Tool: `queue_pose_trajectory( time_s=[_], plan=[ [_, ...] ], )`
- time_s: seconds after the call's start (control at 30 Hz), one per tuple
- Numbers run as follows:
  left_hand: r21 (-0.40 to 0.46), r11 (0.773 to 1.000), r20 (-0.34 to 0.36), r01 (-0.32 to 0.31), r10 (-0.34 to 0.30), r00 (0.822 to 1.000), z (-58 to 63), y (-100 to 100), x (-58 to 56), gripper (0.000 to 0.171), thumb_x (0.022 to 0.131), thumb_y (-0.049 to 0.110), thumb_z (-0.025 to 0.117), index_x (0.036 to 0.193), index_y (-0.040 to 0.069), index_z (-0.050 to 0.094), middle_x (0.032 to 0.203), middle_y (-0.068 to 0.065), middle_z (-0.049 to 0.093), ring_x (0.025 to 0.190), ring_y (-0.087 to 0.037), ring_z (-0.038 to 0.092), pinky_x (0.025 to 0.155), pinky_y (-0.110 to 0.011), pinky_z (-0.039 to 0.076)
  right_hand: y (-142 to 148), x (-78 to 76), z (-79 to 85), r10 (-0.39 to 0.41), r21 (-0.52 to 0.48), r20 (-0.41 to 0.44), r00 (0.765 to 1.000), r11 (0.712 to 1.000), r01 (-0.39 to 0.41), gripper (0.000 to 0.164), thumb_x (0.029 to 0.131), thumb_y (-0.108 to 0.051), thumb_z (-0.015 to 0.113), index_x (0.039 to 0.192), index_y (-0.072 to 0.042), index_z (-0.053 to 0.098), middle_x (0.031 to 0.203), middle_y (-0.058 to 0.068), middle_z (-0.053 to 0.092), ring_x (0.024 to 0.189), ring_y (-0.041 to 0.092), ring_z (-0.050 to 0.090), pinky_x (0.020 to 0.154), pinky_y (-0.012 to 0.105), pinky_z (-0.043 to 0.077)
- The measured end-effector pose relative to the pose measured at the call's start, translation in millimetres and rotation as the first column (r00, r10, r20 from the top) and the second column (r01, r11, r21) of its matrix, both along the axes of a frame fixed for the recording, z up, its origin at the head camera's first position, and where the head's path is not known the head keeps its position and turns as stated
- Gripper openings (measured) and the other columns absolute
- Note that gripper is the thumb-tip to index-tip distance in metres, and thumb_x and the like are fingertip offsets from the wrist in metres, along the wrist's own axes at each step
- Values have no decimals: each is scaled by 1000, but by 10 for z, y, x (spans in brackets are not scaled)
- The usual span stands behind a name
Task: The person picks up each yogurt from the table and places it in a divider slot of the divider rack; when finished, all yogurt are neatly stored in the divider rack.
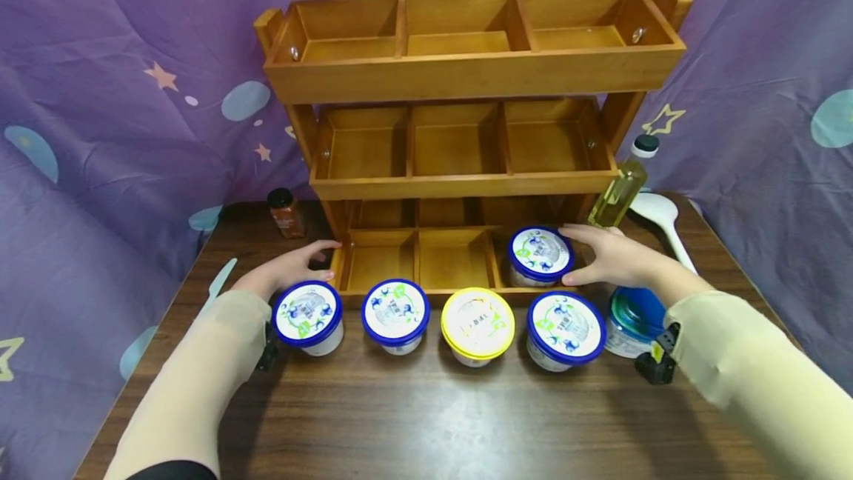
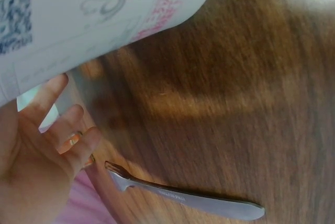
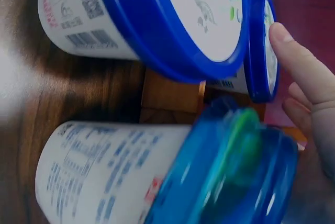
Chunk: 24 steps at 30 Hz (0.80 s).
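My left hand (image 1: 291,268), thumb and fingers spread apart, is at the lower left end of the wooden rack (image 1: 466,80). A blue-lidded tub (image 1: 309,312) stands just in front of it. My right hand (image 1: 609,258) is at the right side of another blue-lidded tub (image 1: 540,252), which sits in the bottom tier's right compartment. Its thumb and extended fingers are right at the lid's edge, seen also in the right wrist view. More tubs line the table before the rack: two with blue lids (image 1: 396,310) (image 1: 566,328) and one with a yellow lid (image 1: 477,323).
A blue-topped container (image 1: 633,321) stands beneath my right forearm. Behind it are an oil bottle (image 1: 621,187) and a white ladle (image 1: 660,213). A spice jar (image 1: 286,213) stands left of the rack, and a fork (image 2: 183,195) lies near the left table edge.
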<state>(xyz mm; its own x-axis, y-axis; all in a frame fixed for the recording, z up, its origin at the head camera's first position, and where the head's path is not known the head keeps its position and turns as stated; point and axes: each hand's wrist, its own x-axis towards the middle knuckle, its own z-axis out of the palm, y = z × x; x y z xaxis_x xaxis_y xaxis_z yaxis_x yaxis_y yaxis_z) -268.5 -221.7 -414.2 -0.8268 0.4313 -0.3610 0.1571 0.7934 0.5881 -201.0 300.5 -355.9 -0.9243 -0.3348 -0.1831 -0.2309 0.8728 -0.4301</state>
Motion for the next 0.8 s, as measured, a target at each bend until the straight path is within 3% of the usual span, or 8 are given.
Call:
queue_pose_trajectory(
  time_s=[0.33,0.53,0.7,0.8],
  plan=[
    [5,1000,9,2,-2,1000,4,-13,-23,68,91,44,56,147,20,26,139,-28,38,127,-47,35,101,-63,23,242,159,95,26,-63,-69,997,998,-30,80,78,-39,75,138,-1,41,141,28,36,128,49,26,98,66,14],
    [3,1000,25,-1,0,1000,8,-34,-21,70,90,46,57,148,20,25,141,-28,36,127,-47,34,100,-63,23,393,275,144,56,-87,-72,996,994,-62,70,78,-35,76,135,-4,48,140,27,38,128,50,26,94,68,20],
    [3,1000,28,-5,5,1000,5,-35,-17,72,90,48,57,148,22,24,142,-27,35,127,-48,34,100,-64,24,561,404,145,55,-104,-57,997,993,-60,63,80,-32,75,133,-7,51,139,26,38,127,52,26,97,71,6],
    [6,1000,22,4,-4,1000,12,-27,-10,72,90,47,57,148,21,24,141,-28,36,127,-47,34,99,-64,25,657,473,121,58,-114,-57,997,991,-65,61,80,-30,75,132,-6,52,138,27,40,126,52,29,97,71,9]
  ],
)
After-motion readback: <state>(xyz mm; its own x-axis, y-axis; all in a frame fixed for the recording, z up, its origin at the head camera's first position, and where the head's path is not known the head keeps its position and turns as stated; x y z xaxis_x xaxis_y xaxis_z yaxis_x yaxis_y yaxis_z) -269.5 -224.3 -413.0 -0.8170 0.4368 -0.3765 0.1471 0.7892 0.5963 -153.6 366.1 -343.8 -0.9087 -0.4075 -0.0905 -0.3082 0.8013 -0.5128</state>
